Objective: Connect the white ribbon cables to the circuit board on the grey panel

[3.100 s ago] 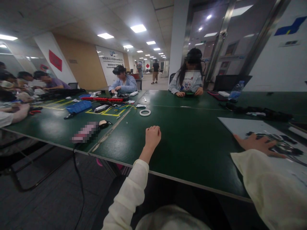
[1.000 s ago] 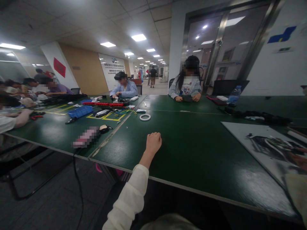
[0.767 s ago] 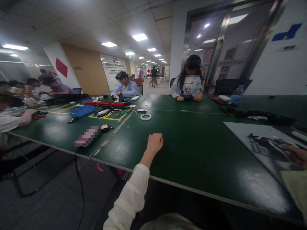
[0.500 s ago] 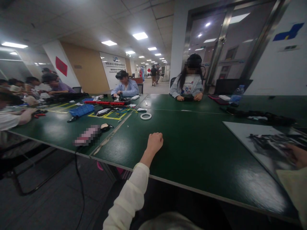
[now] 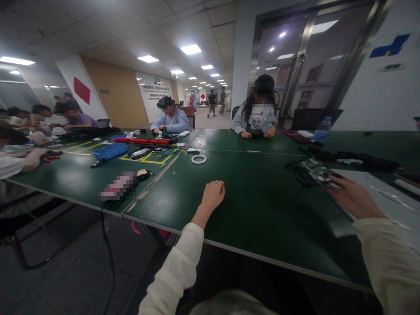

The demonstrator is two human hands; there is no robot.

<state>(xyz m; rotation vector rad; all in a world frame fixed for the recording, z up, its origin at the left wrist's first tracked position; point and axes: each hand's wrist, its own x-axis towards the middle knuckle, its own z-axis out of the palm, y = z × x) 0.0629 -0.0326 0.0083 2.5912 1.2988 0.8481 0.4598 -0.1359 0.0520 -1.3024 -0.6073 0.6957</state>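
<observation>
Over the right side of the green table [image 5: 262,205], my right hand [image 5: 354,197] grips a circuit board [image 5: 315,170] by its near edge. Green board with small parts shows on top, and black cables or a black frame hang about its left side, a little blurred. The board is left of the white sheet [image 5: 390,188]. My left hand [image 5: 214,194] rests on the tabletop with its fingers curled in. Nothing shows in it, and it is apart from the board. A white ring like a tape roll [image 5: 198,159] lies beyond it.
A blurred-out pink object [image 5: 120,186], a blue tray [image 5: 110,152] and wires lie to the left. Black cables [image 5: 361,159] and a water bottle [image 5: 322,130] stand at the right rear. Two people [image 5: 254,113] sit across the table; others sit at left.
My right hand has moved in leftward from the right edge, and the circuit board has come off the white sheet with it. My left hand has stayed almost still.
</observation>
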